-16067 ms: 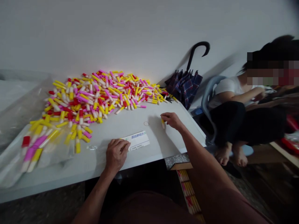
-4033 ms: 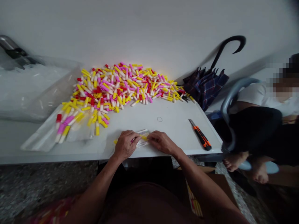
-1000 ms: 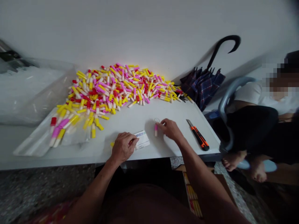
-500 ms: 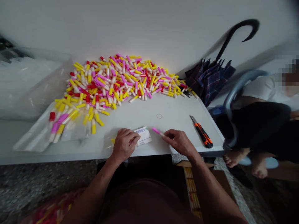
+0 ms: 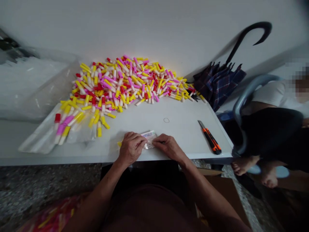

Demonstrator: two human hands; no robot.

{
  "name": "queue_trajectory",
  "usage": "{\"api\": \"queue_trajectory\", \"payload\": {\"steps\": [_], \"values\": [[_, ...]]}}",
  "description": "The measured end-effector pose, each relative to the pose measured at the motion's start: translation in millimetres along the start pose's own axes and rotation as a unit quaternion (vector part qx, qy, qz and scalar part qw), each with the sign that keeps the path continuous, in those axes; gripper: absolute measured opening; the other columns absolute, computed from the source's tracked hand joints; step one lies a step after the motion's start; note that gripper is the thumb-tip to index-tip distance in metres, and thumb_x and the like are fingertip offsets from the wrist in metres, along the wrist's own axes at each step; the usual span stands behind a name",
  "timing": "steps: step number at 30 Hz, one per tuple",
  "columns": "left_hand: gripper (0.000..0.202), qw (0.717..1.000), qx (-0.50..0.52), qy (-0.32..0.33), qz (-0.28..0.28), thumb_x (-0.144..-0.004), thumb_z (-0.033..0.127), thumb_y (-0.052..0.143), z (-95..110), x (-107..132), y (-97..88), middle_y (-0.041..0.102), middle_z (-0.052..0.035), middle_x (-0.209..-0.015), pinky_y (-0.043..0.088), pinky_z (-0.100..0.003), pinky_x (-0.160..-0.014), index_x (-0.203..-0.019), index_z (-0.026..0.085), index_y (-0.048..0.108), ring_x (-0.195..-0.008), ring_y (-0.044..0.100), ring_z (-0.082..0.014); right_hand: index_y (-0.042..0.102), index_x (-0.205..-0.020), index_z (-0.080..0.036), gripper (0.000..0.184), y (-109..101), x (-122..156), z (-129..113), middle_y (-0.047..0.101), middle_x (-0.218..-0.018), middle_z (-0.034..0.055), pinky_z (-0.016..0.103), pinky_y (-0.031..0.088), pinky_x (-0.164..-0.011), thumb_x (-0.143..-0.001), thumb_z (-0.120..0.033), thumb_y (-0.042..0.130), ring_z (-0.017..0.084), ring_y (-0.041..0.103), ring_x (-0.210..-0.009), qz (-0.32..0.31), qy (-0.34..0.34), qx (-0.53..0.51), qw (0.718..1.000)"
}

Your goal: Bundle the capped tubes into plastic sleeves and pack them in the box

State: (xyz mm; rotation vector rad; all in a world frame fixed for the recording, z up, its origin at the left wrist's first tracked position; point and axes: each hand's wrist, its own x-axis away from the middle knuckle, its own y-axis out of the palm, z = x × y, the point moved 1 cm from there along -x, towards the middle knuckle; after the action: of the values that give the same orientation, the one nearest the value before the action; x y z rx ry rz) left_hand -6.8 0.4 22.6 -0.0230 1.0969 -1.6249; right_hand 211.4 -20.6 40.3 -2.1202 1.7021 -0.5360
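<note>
My left hand (image 5: pixel 131 148) is closed on a small clear plastic bag (image 5: pixel 149 144) with a printed white label (image 5: pixel 147 134) in it. A bit of yellow (image 5: pixel 119 144) shows through beyond the left knuckles. My right hand (image 5: pixel 167 145) pinches the bag's right end, its fingertips close to the left ones. The pink-capped tube it held earlier cannot be made out now. Behind the hands spreads a big heap of small white tubes (image 5: pixel 125 83) with yellow, pink and red caps. Several more tubes (image 5: pixel 66 127) lie at the left on clear plastic bags (image 5: pixel 40 141).
An orange and black utility knife (image 5: pixel 210 138) lies at the table's (image 5: pixel 178 111) right, blade out. Nearer the middle is a thin rubber band (image 5: pixel 166 120). A folded plaid umbrella (image 5: pixel 217 82) leans on the wall. Beside the table sits another person (image 5: pixel 272 129). A large plastic sack (image 5: pixel 31 87) stands left.
My right hand has moved left to the bag, and the pink-capped tube it held has gone from sight. My left hand keeps its grip. The view has shifted slightly.
</note>
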Motion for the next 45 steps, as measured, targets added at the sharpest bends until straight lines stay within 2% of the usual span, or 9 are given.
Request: {"api": "queue_trajectory", "payload": {"steps": [6,10,13,16,23,28,33,40,45], "values": [[0.014,1.000,0.006,0.001,-0.004,-0.102,0.027,0.063,-1,0,1.2,0.075,-0.0010,-0.091,0.045,-0.041,-0.088,-0.092,0.023,0.073,-0.087,0.063,-0.0199,0.074,-0.095,-0.019,0.013,3,5,6,0.071,-0.081,0.0007,0.025,0.046,-0.060,-0.092,-0.030,0.070,0.012,0.058,-0.063,-0.034,0.064,-0.123,0.990],[0.016,1.000,0.006,-0.006,-0.013,-0.102,0.028,0.062,-1,0,1.5,0.075,-0.0008,-0.090,0.045,-0.041,-0.089,-0.090,0.023,0.072,-0.087,0.063,-0.0201,0.060,-0.118,-0.023,0.026,4,9,5,0.075,-0.109,0.0055,0.023,0.044,-0.046,-0.096,-0.036,0.065,0.009,0.058,-0.052,-0.102,0.093,-0.240,0.961],[0.016,1.000,0.003,-0.008,-0.021,-0.102,0.028,0.061,-1,-1,1.0,0.075,-0.0006,-0.090,0.045,-0.041,-0.090,-0.090,0.023,0.071,-0.087,0.063,-0.0201,0.056,-0.127,-0.024,0.038,-1,15,7,0.072,-0.122,0.0096,0.022,0.047,-0.047,-0.095,-0.038,0.070,0.010,0.062,-0.059,-0.106,0.086,-0.263,0.955],[0.016,0.999,0.002,-0.016,-0.034,-0.101,0.029,0.062,-1,-2,0.0,0.075,-0.0004,-0.090,0.044,-0.041,-0.089,-0.090,0.023,0.071,-0.087,0.063,-0.0203,0.059,-0.126,-0.024,0.041,-1,18,9,0.072,-0.118,0.0088,0.020,0.046,-0.048,-0.091,-0.035,0.076,0.009,0.061,-0.061,-0.068,0.070,-0.258,0.961],[0.017,0.998,-0.005,-0.035,-0.055,-0.101,0.028,0.062,-1,-2,0.0,0.073,-0.0010,-0.085,0.042,-0.042,-0.088,-0.086,0.023,0.069,-0.086,0.063,-0.0213,0.053,-0.133,-0.027,0.055,14,18,13,0.072,-0.116,0.0065,0.021,0.049,-0.048,-0.085,-0.030,0.080,0.010,0.066,-0.061,-0.089,0.115,-0.329,0.933],[0.019,0.998,-0.006,-0.038,-0.040,-0.101,0.029,0.061,0,-1,4.5,0.072,-0.0013,-0.083,0.043,-0.043,-0.089,-0.084,0.023,0.068,-0.085,0.061,-0.0215,0.051,-0.145,-0.028,0.063,22,22,10,0.074,-0.111,0.0058,0.022,0.050,-0.053,-0.086,-0.022,0.074,0.011,0.066,-0.064,-0.065,0.080,-0.290,0.952],[0.018,0.998,-0.007,-0.037,-0.044,-0.102,0.028,0.059,-1,0,4.9,0.072,-0.0024,-0.085,0.043,-0.042,-0.089,-0.086,0.022,0.068,-0.087,0.061,-0.0220,0.048,-0.156,-0.029,0.068,29,20,8,0.075,-0.105,0.0040,0.025,0.052,-0.060,-0.091,-0.017,0.065,0.009,0.060,-0.061,-0.032,-0.009,-0.154,0.988],[0.018,0.999,-0.013,-0.040,-0.011,-0.101,0.031,0.059,-5,-2,1.4,0.072,-0.0021,-0.085,0.044,-0.041,-0.088,-0.088,0.023,0.069,-0.085,0.063,-0.0223,0.041,-0.162,-0.029,0.076,21,17,13,0.075,-0.115,0.0063,0.027,0.055,-0.068,-0.092,-0.019,0.068,0.012,0.064,-0.072,-0.069,-0.034,-0.158,0.984],[0.020,0.999,0.000,-0.030,-0.014,-0.101,0.030,0.058,-6,-4,7.3,0.070,-0.0019,-0.081,0.045,-0.039,-0.085,-0.084,0.023,0.067,-0.082,0.061,-0.0219,0.030,-0.168,-0.033,0.081,21,17,7,0.075,-0.123,0.0063,0.029,0.053,-0.075,-0.095,-0.016,0.061,0.014,0.065,-0.077,-0.057,-0.118,-0.045,0.990]]}}
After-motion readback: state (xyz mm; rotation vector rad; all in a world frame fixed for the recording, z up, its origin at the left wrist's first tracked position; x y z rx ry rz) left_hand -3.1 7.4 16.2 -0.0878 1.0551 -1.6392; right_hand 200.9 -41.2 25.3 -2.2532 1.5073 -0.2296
